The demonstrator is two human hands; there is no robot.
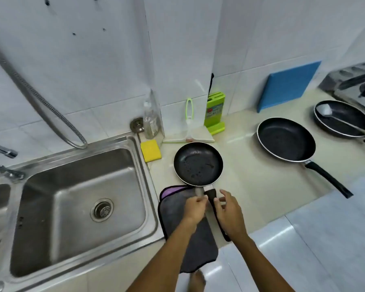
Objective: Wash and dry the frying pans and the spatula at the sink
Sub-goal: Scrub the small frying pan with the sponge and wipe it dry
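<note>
A small black frying pan [198, 163] sits on the counter right of the sink [40, 209], with water drops inside. Its black handle [211, 196] points toward me. My right hand [229, 210] hovers over the handle with its fingers spread, the thumb touching it. My left hand [195, 207] is just left of the handle, fingers curled over a grey cloth [173, 216] lying on the counter edge; whether it pinches the cloth is unclear. A medium black pan [286, 140] lies further right. A third pan [346, 123] at the far right holds a metal spatula [325, 110].
A yellow sponge [151, 150], a soap bottle [150, 121], a green-handled squeegee [189, 123] and a green knife block [215, 110] stand along the wall. A blue cutting board [289, 85] leans further right, beside a stove [358, 85]. The faucet [3, 150] is at the left.
</note>
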